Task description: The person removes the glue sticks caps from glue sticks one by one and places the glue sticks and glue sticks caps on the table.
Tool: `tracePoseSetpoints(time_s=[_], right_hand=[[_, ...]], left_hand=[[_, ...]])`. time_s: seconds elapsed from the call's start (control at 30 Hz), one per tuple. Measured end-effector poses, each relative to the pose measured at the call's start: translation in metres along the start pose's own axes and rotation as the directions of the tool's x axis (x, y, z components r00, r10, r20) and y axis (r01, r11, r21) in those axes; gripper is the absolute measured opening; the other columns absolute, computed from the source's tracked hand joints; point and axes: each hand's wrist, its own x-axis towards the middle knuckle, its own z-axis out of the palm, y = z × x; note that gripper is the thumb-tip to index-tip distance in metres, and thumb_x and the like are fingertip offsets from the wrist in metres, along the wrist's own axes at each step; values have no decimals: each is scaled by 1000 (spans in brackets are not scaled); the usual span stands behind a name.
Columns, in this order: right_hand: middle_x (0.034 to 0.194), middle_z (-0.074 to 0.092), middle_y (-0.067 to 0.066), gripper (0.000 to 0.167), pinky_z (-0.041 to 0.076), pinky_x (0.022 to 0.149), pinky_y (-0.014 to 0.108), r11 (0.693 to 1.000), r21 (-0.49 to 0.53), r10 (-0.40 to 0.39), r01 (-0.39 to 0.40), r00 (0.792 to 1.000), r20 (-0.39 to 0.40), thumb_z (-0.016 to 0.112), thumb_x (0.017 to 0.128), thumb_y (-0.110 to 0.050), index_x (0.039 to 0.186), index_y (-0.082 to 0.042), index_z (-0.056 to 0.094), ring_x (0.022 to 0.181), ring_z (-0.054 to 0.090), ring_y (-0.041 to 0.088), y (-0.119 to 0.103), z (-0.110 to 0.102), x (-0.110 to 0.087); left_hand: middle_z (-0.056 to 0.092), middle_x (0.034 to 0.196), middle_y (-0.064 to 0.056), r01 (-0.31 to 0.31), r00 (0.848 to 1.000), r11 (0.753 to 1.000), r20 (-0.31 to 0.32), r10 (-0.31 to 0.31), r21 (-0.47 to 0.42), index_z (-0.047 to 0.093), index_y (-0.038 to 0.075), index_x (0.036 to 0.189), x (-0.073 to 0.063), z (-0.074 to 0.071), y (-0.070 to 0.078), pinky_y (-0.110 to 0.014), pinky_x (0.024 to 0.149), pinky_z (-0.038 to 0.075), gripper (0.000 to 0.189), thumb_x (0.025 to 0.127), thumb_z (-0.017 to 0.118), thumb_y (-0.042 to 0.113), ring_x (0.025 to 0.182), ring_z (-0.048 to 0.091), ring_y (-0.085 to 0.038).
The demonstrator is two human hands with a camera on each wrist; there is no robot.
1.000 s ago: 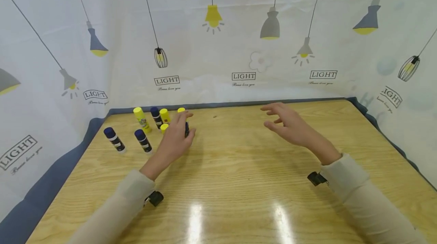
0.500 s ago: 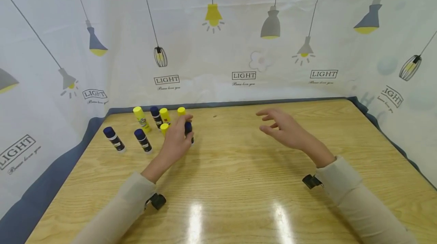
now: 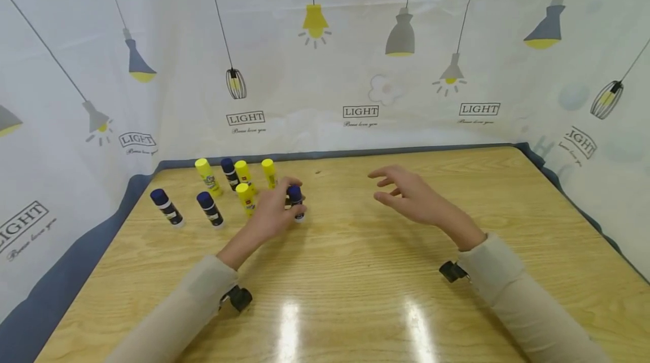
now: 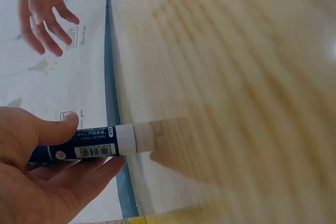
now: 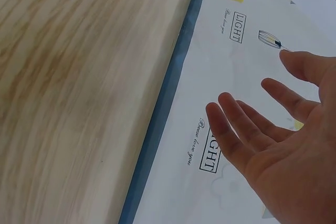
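Your left hand (image 3: 274, 213) has a dark blue glue stick (image 3: 297, 210) pinched btwn thumb & fingers. It's about upright, just R of the near yellow stick (image 3: 246, 200). Its white end (image 4: 126, 139) is down by the worktop (image 3: 345, 261); can't tell if they touch. Your right hand (image 3: 408, 196) has nothing in it, fingers loose, up in the air. The tube looks hard, light & smooth, prob. plastic: it shouldn't squash, but might slip or tip. Best hold is round the mid., not the cap (image 3: 294, 191), b/c that could pop off.
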Motion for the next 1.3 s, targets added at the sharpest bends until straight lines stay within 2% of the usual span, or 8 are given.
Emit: tracePoseSetpoints(time_s=[0.23,0.4,0.57,0.67,0.8,0.93,1.13,1.3], right_hand=[[148,55,17,42,57,97,51,1000,9,-15,15,1000,3,61,106,-22,145,-6,54,127,63,39,-7,5,7],[149,55,15,43,56,98,51,1000,11,-19,18,1000,17,59,107,-24,146,-8,53,128,63,37,-13,7,10],[149,55,14,43,55,100,55,1000,21,-23,22,999,28,59,107,-25,147,-10,52,129,62,36,-18,7,13],[149,55,14,44,54,100,56,999,22,-29,29,999,34,58,107,-25,147,-10,52,129,62,35,-21,8,15],[148,57,18,45,55,99,56,998,30,-49,48,998,42,59,107,-25,147,-7,52,128,63,36,-25,9,19],[146,58,17,45,55,100,54,998,49,-41,38,996,73,58,107,-26,148,-8,51,127,64,34,-29,8,24],[141,64,12,42,52,105,52,998,56,7,-16,987,160,55,108,-29,146,-12,53,128,64,30,-37,1,34],[135,67,14,39,53,103,50,1000,-7,27,-26,980,198,55,109,-30,142,-10,56,124,66,32,-41,-2,36]], left_hand=[[72,122,-12,-3,994,1000,112,0,20,58,6,132,14,7,9,-42,91,60,40,97,74,19,114,71,-31],[72,114,-7,-34,977,998,211,24,47,62,9,127,26,16,18,-38,85,60,34,98,74,24,108,72,-25],[73,116,-6,-81,961,995,268,63,55,64,10,125,35,25,29,-39,86,60,34,97,75,27,108,72,-24],[73,114,-4,-107,950,992,300,84,61,64,13,121,39,31,35,-37,83,59,31,97,74,30,106,72,-22],[72,108,-2,-145,938,988,326,119,59,64,15,118,44,38,42,-34,76,57,28,98,74,32,99,70,-18],[72,110,-3,-167,929,985,344,139,53,64,13,123,48,41,47,-36,79,57,32,98,73,32,98,69,-18],[73,115,-7,-187,923,976,359,136,110,61,13,137,49,46,54,-41,89,57,45,96,76,25,104,69,-22],[74,110,-8,-185,924,972,363,121,146,64,13,133,48,48,58,-40,87,57,44,93,80,24,100,69,-22]])
